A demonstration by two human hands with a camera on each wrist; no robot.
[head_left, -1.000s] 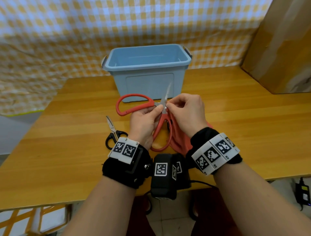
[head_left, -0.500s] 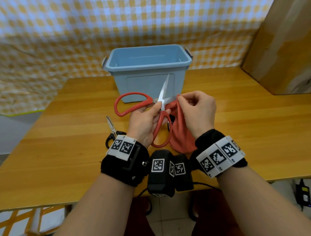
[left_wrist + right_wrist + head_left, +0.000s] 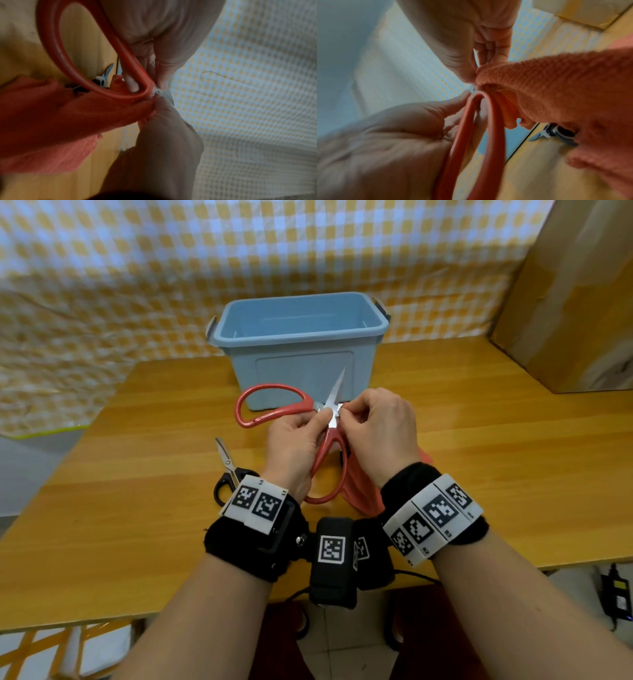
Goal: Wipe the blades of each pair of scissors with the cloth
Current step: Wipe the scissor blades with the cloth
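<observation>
Nearest the table's front edge, just left of the person's left wrist, a small pair of black-handled scissors [image 3: 228,474] lies flat on the wooden table [image 3: 496,474], blades pointing away. Under the hanging cloth, the wrist views show another small tool with a dark and white handle [image 3: 556,133] lying on the wood, too blurred to name for sure. Above the table, both hands meet in the middle. The left hand [image 3: 294,446] grips the red-handled scissors [image 3: 270,405] near the pivot, thumb and fingers curled about the metal just below the blades; one red loop sticks out to the left, the other hangs down between the two wrists. The scissors stand open, one bright blade [image 3: 336,390] pointing up and away. The right hand [image 3: 380,433] pinches the orange-red cloth [image 3: 363,491] against the scissors right at the pivot, touching the left fingertips; the cloth hangs below that hand and hides part of the lower loop. Whether the second blade is inside the cloth I cannot tell. Just beyond the hands stands a pale blue plastic tub [image 3: 298,344], directly behind the raised blade. Farther back a yellow checked cloth [image 3: 171,268] covers the wall, and a brown cardboard box [image 3: 575,302] rises at the far right.
</observation>
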